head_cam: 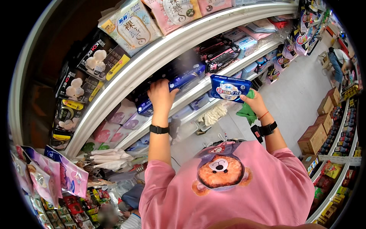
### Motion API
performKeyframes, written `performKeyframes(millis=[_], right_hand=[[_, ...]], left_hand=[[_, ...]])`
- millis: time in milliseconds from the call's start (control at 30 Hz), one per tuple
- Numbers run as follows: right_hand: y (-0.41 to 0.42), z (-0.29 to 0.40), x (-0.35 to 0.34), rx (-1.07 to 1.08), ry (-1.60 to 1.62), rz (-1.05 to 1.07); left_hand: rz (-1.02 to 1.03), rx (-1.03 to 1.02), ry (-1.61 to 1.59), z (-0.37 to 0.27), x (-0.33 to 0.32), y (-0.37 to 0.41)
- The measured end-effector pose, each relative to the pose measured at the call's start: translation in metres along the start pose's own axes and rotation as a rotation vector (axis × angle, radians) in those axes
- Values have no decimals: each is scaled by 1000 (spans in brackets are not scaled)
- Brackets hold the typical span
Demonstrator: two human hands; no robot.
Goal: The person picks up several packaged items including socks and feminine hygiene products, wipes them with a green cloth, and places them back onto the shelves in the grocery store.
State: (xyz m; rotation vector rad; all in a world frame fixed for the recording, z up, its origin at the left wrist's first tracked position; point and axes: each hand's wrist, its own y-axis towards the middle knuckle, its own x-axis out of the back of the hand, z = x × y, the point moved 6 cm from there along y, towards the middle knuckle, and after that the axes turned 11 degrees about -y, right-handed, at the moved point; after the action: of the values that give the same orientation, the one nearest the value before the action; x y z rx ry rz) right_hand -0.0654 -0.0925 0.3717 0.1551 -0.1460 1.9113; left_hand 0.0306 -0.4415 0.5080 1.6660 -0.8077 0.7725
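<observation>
My right hand (254, 103) grips a dark blue pack of sanitary pads (230, 89) by its lower right corner, out in front of the shelf. A green cloth (247, 111) is in the same hand, hanging below the pack. On the middle shelf, my left hand (162, 93) reaches in among similar dark blue packs (187, 75). Its fingers rest against them, and whether they grip one cannot be told. Black bands are on both wrists.
The white shelf edge (168, 43) curves above my left hand, with black Kotex packs (98, 61) on it. Purple packs (123, 111) stand left of that hand. Cardboard boxes (314, 138) line the aisle floor. One person (338, 63) bends far right; another (131, 219) is lower left.
</observation>
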Motion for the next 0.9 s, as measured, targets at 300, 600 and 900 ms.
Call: performKeyframes(millis=[300,600,900], right_hand=[[12,-8,8,-20,19,-19],[20,-13,36,-82,174,-113],[30,-9,45,-113,195,-77]], left_hand=[[-116,111,-368,15,2,-12],[-209,-57,-685,-30,38,-41],[53,99,-951,-38,6,-65]])
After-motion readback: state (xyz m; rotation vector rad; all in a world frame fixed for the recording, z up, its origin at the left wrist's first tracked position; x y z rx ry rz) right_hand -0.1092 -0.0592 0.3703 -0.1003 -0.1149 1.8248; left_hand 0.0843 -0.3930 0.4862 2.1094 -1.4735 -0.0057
